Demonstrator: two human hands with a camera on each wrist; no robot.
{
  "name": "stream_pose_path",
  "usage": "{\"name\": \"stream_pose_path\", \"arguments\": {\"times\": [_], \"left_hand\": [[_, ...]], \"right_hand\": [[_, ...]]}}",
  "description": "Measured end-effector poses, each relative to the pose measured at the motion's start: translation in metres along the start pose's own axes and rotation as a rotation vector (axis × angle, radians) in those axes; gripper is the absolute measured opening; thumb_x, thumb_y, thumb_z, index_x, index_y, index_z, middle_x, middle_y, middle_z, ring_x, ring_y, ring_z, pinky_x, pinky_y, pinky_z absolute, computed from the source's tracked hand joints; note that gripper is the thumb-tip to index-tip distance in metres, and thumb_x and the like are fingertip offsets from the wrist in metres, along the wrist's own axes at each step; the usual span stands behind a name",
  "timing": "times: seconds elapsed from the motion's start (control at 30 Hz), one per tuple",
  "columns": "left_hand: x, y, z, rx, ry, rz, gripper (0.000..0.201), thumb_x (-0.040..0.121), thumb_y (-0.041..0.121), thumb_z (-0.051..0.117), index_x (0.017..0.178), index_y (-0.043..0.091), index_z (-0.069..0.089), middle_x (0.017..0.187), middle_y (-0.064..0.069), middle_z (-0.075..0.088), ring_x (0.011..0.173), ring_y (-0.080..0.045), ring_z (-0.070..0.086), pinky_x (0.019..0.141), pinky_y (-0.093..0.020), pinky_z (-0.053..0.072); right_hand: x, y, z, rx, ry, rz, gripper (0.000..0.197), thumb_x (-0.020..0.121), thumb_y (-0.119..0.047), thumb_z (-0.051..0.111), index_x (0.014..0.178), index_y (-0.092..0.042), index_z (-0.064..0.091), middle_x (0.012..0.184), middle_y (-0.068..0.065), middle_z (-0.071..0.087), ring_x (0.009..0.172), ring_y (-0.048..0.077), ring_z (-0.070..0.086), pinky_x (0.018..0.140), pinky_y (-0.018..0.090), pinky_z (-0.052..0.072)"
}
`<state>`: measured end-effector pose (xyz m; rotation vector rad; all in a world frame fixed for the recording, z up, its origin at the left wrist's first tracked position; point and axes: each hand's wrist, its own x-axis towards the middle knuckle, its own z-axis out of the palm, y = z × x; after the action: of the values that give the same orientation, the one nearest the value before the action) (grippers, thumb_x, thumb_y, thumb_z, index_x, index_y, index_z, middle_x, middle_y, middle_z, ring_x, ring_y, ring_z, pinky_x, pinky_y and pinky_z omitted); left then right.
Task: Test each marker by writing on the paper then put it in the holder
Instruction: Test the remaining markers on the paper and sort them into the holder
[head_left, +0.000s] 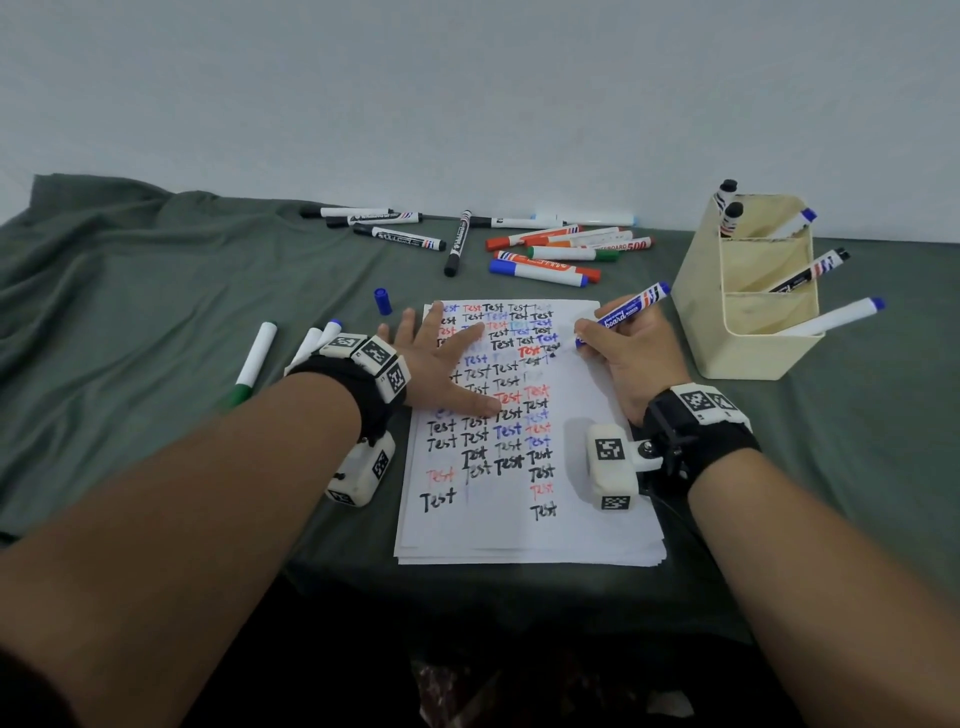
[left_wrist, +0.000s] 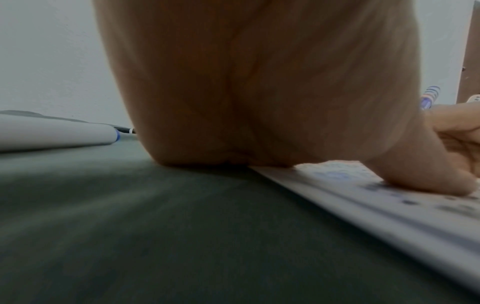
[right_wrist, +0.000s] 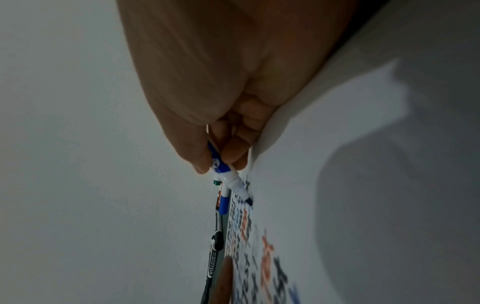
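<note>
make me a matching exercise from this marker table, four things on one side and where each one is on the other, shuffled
Things:
1. blue marker
2. loose blue cap
3. left hand
4. green-capped marker

Places:
A. lying on the cloth left of the left wrist
B. flat on the paper
C. gripped in the right hand, tip on the paper
D. on the cloth past the paper's far left corner

Pairs: 1-C, 2-D, 3-B, 4-A

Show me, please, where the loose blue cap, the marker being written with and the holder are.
loose blue cap (head_left: 383, 301), head view, middle of its side.
blue marker (head_left: 626, 307), head view, printed barrel above the right hand's fingers.
holder (head_left: 698, 312), head view, bare left outer wall.
</note>
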<state>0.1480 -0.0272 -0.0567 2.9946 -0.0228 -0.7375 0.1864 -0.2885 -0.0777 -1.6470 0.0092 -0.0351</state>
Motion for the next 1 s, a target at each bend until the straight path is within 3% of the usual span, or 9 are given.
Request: {"name": "stream_pose_path", "arguments": {"times": [0.27,0.6,0.77,0.9,1.0], "left_hand": [[0.0006,-0.0004,-0.0004,0.001,-0.001,0.002,0.131,0.029,0.113,0.032,0.138,0.064,-0.024,0.160,0.006,-0.035,0.149,-0.032,-0.027,0.116,-0.059,-0.012],[0.0022,0.0004,0.0000,0.009,0.003,-0.002,0.132,0.028,0.113,0.032,0.137,0.064,-0.024,0.160,0.005,-0.034,0.149,-0.033,-0.026,0.117,-0.060,-0.010],[0.0030,-0.0003,0.0007,0.010,0.005,-0.005,0.131,0.029,0.113,0.032,0.137,0.065,-0.025,0.160,0.006,-0.034,0.149,-0.032,-0.026,0.116,-0.059,-0.011],[0.0033,-0.0009,0.0011,0.009,0.010,-0.008,0.131,0.027,0.113,0.032,0.135,0.065,-0.025,0.160,0.006,-0.034,0.149,-0.033,-0.026,0.116,-0.060,-0.011],[0.0046,-0.0014,0.0013,0.006,0.010,-0.008,0.131,0.027,0.113,0.033,0.135,0.065,-0.024,0.160,0.006,-0.033,0.149,-0.033,-0.025,0.116,-0.059,-0.011]], "right_hand": [[-0.0016,-0.0022,0.0020,0.018,-0.007,0.001,0.022,0.084,-0.013,0.082,0.089,-0.019,0.061,0.076,0.000,0.072,0.073,0.015,0.070,0.077,0.033,0.060],[-0.0017,-0.0023,0.0003,-0.016,0.022,-0.034,0.021,0.085,-0.016,0.081,0.086,-0.021,0.061,0.075,-0.002,0.072,0.070,0.011,0.069,0.069,0.022,0.056],[-0.0021,-0.0021,-0.0002,-0.065,0.037,-0.044,0.020,0.085,-0.016,0.079,0.087,-0.021,0.060,0.077,-0.001,0.072,0.070,0.011,0.068,0.074,0.029,0.058],[-0.0020,-0.0020,-0.0001,-0.039,0.040,-0.047,0.021,0.084,-0.017,0.080,0.087,-0.023,0.060,0.073,-0.004,0.072,0.069,0.010,0.069,0.070,0.025,0.056],[0.0004,-0.0003,-0.0005,-0.019,0.081,-0.039,0.021,0.085,-0.015,0.080,0.086,-0.022,0.060,0.072,-0.005,0.071,0.072,0.015,0.070,0.077,0.032,0.059]]}}
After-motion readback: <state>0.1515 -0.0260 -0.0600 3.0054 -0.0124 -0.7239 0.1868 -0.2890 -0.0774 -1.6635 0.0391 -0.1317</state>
